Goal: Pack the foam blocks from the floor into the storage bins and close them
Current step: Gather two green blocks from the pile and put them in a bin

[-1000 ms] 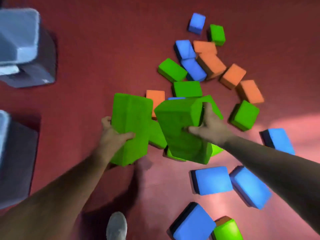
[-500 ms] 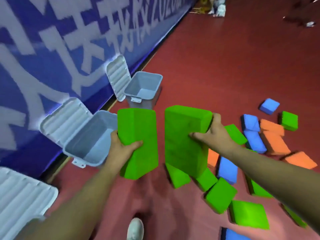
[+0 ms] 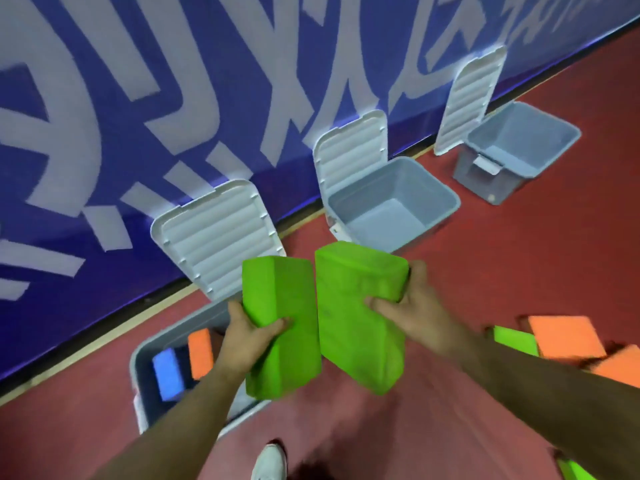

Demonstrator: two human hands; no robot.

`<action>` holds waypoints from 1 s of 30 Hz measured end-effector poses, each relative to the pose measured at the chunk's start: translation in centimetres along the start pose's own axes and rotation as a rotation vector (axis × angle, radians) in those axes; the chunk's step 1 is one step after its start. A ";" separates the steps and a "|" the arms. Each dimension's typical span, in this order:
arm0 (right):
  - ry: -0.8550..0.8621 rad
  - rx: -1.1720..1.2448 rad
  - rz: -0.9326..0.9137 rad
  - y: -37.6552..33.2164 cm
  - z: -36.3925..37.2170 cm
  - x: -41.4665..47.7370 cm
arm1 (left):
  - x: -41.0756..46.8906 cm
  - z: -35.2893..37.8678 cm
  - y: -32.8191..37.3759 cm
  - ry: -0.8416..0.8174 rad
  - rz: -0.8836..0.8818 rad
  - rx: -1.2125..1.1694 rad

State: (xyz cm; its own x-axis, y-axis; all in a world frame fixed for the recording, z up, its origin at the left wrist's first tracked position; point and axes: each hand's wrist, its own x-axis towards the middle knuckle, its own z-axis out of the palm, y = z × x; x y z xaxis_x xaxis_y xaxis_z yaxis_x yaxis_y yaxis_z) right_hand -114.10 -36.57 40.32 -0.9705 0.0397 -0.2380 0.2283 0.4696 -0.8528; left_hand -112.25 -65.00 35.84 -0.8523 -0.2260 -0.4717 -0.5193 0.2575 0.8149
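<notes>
Here, left hand [image 3: 250, 336] tight around left green block [image 3: 281, 299], right hand [image 3: 417, 308] around right green block [image 3: 353, 327].

The person's left arm [image 3: 180, 420] and right arm [image 3: 554, 393] are bare from the wrists back to the edge of the view, and the left hand [image 3: 249, 336] and right hand [image 3: 415, 313] are bare as well. One shoe [image 3: 269, 462] shows at the bottom edge: white, with a rounded toe (only its front part is in view, and it is too blurred for finer detail).
</notes>
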 end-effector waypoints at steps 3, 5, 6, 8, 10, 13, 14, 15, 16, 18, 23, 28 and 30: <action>-0.055 -0.030 0.041 1.3 9.9 4.2 | 4.8 -3.8 -5.9 0.010 -0.056 0.015; -0.078 -0.072 0.059 2.0 16.2 6.8 | 7.9 -5.8 -10.2 0.016 -0.074 0.036; -0.104 -0.075 0.080 2.5 19.2 7.9 | 9.4 -6.5 -12.2 0.032 -0.076 0.045; -0.156 -0.103 0.112 3.7 24.6 9.8 | 12.3 -7.5 -15.5 0.051 -0.086 0.051; -0.176 -0.145 0.141 5.3 29.4 11.6 | 15.3 -7.9 -18.6 0.084 -0.104 0.082; -0.179 -0.134 0.211 8.6 35.4 14.0 | 20.0 -7.6 -23.5 0.115 -0.101 0.142; -0.166 -0.138 0.233 9.9 37.2 14.6 | 21.4 -7.3 -25.2 0.107 -0.115 0.164; -0.138 -0.148 0.248 11.3 38.8 15.1 | 22.7 -6.9 -26.8 0.091 -0.132 0.187; -0.110 -0.164 0.266 12.6 40.2 15.3 | 23.8 -6.5 -28.5 0.069 -0.156 0.211; -0.104 -0.234 0.284 15.6 42.6 15.2 | 25.2 -5.3 -32.0 0.003 -0.196 0.270; -0.218 -0.241 0.349 21.6 47.2 15.0 | 26.7 -2.3 -39.6 -0.155 -0.365 0.227; -0.417 -0.157 0.315 23.3 47.4 14.8 | 26.2 -0.5 -40.7 -0.109 -0.427 0.239; -0.393 -0.126 0.314 23.3 44.9 14.1 | 25.6 -0.3 -38.4 -0.014 -0.403 0.269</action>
State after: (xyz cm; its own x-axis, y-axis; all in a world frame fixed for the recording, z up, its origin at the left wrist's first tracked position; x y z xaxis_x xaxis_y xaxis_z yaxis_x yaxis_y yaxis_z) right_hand -118.98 -64.65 -3.73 -0.7486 -0.1268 -0.6508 0.4692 0.5921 -0.6551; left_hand -114.13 -80.98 -7.47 -0.5801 -0.3456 -0.7376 -0.8043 0.3861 0.4516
